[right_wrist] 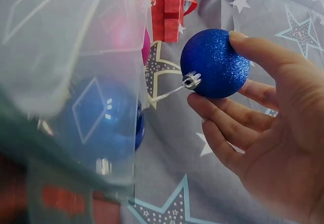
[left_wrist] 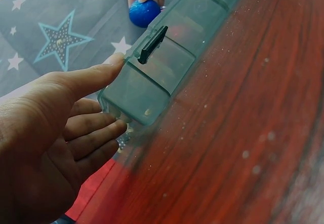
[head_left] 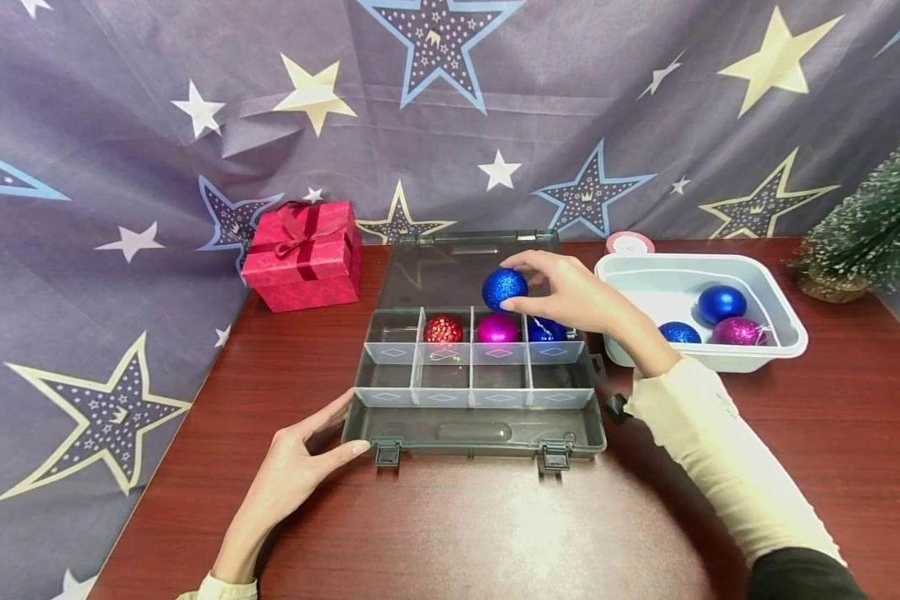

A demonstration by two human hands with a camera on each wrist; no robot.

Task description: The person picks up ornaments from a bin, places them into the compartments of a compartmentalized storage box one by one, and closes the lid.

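My right hand pinches a glittery blue Christmas ball between thumb and fingers, above the back row of a divided plastic box. The ball's silver cap and string show in the right wrist view. In that back row sit a red ball, a magenta ball and a shiny blue ball; the leftmost compartment there holds no ball. My left hand rests at the box's front left corner, thumb at the front rim and fingers fairly straight along the side.
The box's dark transparent lid lies open toward the back. A white tub on the right holds two blue balls and a glittery magenta one. A red gift box stands back left, a small frosted tree far right, a pink-and-white roll behind the tub.
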